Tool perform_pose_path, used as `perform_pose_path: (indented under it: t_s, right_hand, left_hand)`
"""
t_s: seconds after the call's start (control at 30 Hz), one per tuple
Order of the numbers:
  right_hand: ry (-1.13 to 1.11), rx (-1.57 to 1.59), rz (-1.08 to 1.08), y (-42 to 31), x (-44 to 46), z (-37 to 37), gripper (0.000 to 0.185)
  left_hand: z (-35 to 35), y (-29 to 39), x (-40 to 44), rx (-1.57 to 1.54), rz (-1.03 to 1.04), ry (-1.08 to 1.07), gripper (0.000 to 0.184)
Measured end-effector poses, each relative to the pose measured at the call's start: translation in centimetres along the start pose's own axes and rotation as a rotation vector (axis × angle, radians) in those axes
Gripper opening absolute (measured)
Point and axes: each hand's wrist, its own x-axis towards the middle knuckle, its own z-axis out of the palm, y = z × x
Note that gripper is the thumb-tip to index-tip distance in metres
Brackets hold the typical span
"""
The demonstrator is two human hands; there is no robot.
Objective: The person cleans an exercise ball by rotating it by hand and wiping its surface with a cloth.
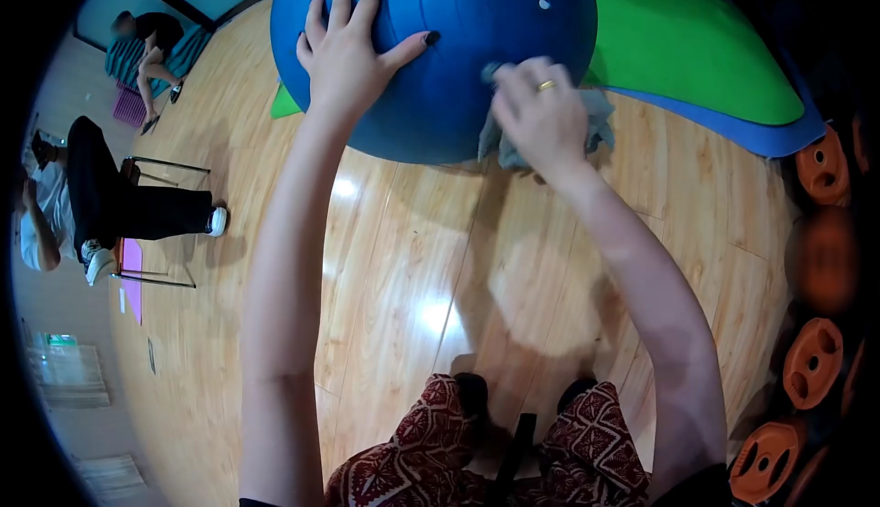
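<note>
A large blue exercise ball (440, 94) fills the top middle of the head view, its upper part cut off by the frame. My left hand (353, 62) lies on it with fingers spread and holds nothing. At the ball's lower right, my right hand (541, 117) is closed on a grey-green cloth (598, 115), which hangs out around the fingers. Motion slightly blurs this hand. Part of the cloth appears to lie against the ball's surface. A small white plug (544, 4) shows on the ball's upper right.
Green mat (687, 49) and blue mat (733, 126) lie at the upper right. Orange weight plates (814, 362) line the right side. To the left, one person (137, 200) sits on a chair; another person (151, 39) sits farther back. Wooden floor (394, 259) spreads below.
</note>
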Motion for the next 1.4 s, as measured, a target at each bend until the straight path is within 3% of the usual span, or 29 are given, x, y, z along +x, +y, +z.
perform_pose_path:
  t_s: [0.03, 0.13, 0.17, 0.27, 0.3, 0.33, 0.4, 0.5, 0.6, 0.73, 0.8, 0.93, 1.0, 1.03, 1.13, 1.17, 1.23, 1.3, 1.4]
  right_hand:
    - [-0.081, 0.017, -0.165, -0.3, -0.6, -0.2, 0.009]
    - [-0.134, -0.001, -0.252, 1.1, -0.8, -0.1, 0.009]
    - [-0.075, -0.077, -0.205, 1.9, -0.5, 0.2, 0.009]
    - [-0.009, 0.01, 0.179, 2.9, -0.1, -0.5, 0.012]
    - [-0.009, 0.011, 0.173, 3.5, 0.4, -0.8, 0.012]
    - [0.055, 0.0, 0.226, 4.1, 1.1, -1.2, 0.013]
    - [0.114, -0.017, 0.282, 5.1, 3.6, -2.1, 0.014]
    - [0.326, 0.088, 0.176, 5.4, 8.1, -3.5, 0.025]
    - [0.367, 0.046, 0.069, 3.3, 10.2, -3.5, 0.032]
    - [0.241, -0.049, -0.02, 0.4, 9.3, -1.5, 0.041]
    - [0.191, -0.066, -0.039, 0.4, 8.7, -0.6, 0.046]
    - [0.203, -0.068, -0.107, -0.5, 7.6, -1.5, 0.055]
    - [0.156, -0.099, -0.075, -1.0, 5.9, -2.5, 0.047]
    - [0.072, -0.066, -0.053, -0.2, 4.7, -2.2, 0.062]
    - [0.082, -0.087, -0.072, 0.9, 2.5, -2.2, 0.062]
    - [0.062, 0.005, -0.087, 0.4, 1.5, -2.7, 0.047]
    - [-0.027, -0.099, -0.205, 0.0, -2.3, -2.2, 0.043]
    - [-0.118, -0.031, -0.583, 1.1, -5.9, -1.4, 0.044]
    - [-0.186, -0.158, -0.659, 3.4, -5.7, -2.0, 0.047]
  left_hand:
    - [0.4, 0.0, 0.5, -0.019, 0.001, 0.011, 0.083]
    - [1.4, 0.0, 1.8, 0.006, 0.055, 0.027, 0.075]
    - [-3.7, 4.1, 3.1, -0.044, -0.173, -0.342, 0.082]
    - [-2.8, 2.1, 4.1, -0.268, -0.063, -0.31, 0.078]
    - [-2.8, 1.1, 4.2, -0.415, 0.065, -0.236, 0.078]
    - [-2.7, 0.3, 3.9, -0.416, 0.064, -0.233, 0.078]
    - [-2.1, -0.6, 2.9, -0.234, 0.19, -0.028, 0.077]
    - [-1.8, -1.1, 2.5, -0.206, 0.056, -0.049, 0.074]
    - [-2.1, 0.2, 2.9, -0.177, 0.019, -0.138, 0.066]
    - [-1.6, 0.6, 3.7, -0.372, 0.07, -0.148, 0.059]
    - [-1.6, -0.3, 3.9, -0.806, 0.025, -0.206, 0.059]
    - [-2.1, -1.5, 2.4, -0.419, -0.026, -0.161, 0.072]
    - [-1.6, -0.9, 2.3, -0.392, -0.007, -0.163, 0.08]
    - [-1.8, -0.3, 2.3, -0.352, -0.013, -0.164, 0.08]
    - [-1.1, 0.9, 2.7, -0.339, -0.005, -0.115, 0.079]
    - [-1.0, 1.4, 3.1, -0.366, -0.016, -0.13, 0.08]
    - [-0.8, 1.8, 4.1, -0.425, -0.014, -0.144, 0.08]
    - [-0.9, 2.6, 4.7, -0.391, -0.003, -0.161, 0.08]
    - [-2.6, 4.6, 5.7, -0.378, 0.044, -0.151, 0.067]
